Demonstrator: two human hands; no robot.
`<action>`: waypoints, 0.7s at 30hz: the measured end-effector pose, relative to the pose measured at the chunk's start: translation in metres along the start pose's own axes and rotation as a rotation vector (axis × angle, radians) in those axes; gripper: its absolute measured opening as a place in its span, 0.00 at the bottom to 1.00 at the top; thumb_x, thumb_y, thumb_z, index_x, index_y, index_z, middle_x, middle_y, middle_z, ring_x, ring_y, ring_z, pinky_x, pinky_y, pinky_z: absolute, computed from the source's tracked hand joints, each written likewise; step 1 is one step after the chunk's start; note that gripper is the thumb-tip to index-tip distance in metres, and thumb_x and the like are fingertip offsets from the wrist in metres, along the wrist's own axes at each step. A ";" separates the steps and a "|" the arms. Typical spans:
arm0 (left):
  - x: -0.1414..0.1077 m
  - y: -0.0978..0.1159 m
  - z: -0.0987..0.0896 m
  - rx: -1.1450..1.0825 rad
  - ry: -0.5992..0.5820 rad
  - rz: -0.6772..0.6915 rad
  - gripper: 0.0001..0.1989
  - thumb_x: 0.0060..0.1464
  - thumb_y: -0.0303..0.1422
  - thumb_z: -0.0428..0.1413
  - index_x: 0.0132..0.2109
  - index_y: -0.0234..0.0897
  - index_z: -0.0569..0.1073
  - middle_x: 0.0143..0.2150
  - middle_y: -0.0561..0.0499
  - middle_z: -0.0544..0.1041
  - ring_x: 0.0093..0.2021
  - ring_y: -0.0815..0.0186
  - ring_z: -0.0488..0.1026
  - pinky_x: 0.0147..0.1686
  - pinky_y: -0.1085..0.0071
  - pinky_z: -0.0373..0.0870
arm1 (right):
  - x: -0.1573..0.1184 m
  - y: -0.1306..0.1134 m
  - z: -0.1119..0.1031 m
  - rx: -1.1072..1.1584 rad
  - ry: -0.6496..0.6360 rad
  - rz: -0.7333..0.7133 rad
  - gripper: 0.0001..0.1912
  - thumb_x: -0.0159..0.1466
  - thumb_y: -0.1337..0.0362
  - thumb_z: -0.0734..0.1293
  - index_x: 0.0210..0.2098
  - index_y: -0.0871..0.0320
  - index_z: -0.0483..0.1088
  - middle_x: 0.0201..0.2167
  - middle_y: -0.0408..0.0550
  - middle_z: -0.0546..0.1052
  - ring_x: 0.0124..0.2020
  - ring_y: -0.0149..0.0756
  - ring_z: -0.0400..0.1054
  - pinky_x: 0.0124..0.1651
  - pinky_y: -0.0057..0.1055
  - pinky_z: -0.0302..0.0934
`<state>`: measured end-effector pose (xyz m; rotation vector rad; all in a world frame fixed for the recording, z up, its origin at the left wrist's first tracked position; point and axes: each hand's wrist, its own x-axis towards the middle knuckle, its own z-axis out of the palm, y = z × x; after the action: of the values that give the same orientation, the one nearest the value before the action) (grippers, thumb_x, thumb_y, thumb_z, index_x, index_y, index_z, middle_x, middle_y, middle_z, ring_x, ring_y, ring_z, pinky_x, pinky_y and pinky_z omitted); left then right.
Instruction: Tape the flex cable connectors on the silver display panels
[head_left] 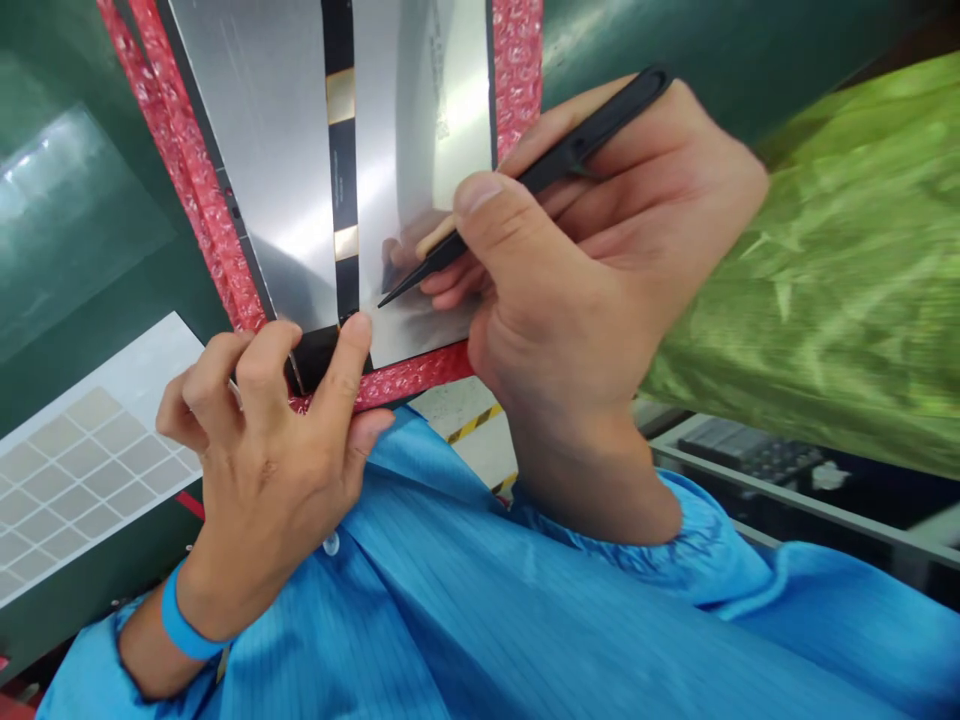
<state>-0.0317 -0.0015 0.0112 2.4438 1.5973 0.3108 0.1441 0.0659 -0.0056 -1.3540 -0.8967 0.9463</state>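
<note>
A flat panel with two silvery metal plates (270,130) and a black flex strip (345,190) with gold patches between them lies before me. My left hand (274,420) grips its lower left corner, index finger resting on the black part and the other fingers curled at the edge. In my right hand (577,250) is a pair of black pointed tweezers (555,165), held like a pen. Their tip is over the right plate, close to the strip; whether it touches is hard to tell. Part of the right plate is hidden by this hand.
Pink bubble wrap (517,60) lies under the panel on a green work surface (585,50). At left are a white sheet with grey squares (82,450) and a clear film (75,200). A shiny yellow-green bag (840,270) sits at right, above a grey metal frame (810,510).
</note>
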 end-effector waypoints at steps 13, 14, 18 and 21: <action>-0.014 -0.009 0.000 0.027 0.151 0.082 0.27 0.72 0.48 0.56 0.71 0.43 0.75 0.70 0.32 0.72 0.68 0.37 0.66 0.63 0.39 0.58 | -0.002 0.006 0.007 -0.025 0.032 -0.052 0.12 0.70 0.62 0.75 0.35 0.49 0.68 0.25 0.36 0.75 0.24 0.32 0.75 0.22 0.25 0.72; -0.013 -0.007 0.002 0.020 0.149 0.088 0.27 0.73 0.48 0.55 0.71 0.42 0.75 0.69 0.33 0.73 0.68 0.37 0.66 0.64 0.39 0.57 | -0.002 0.007 0.007 -0.027 0.031 -0.056 0.12 0.70 0.61 0.75 0.35 0.49 0.68 0.25 0.36 0.75 0.23 0.31 0.75 0.22 0.24 0.72; -0.007 0.001 0.010 0.024 0.128 0.083 0.30 0.75 0.52 0.50 0.72 0.41 0.74 0.68 0.34 0.75 0.68 0.39 0.66 0.68 0.39 0.52 | -0.002 0.014 0.006 -0.020 0.048 -0.074 0.12 0.69 0.64 0.76 0.36 0.49 0.69 0.26 0.34 0.79 0.20 0.30 0.74 0.19 0.23 0.68; -0.008 0.002 0.013 0.059 0.101 0.067 0.31 0.73 0.53 0.54 0.73 0.44 0.72 0.69 0.35 0.74 0.69 0.38 0.65 0.69 0.37 0.48 | -0.003 0.016 0.006 -0.019 0.061 -0.079 0.09 0.70 0.70 0.72 0.36 0.51 0.71 0.26 0.34 0.81 0.20 0.29 0.75 0.20 0.21 0.67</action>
<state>-0.0299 -0.0107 -0.0009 2.5683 1.5878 0.4099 0.1369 0.0656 -0.0218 -1.3467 -0.9080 0.8339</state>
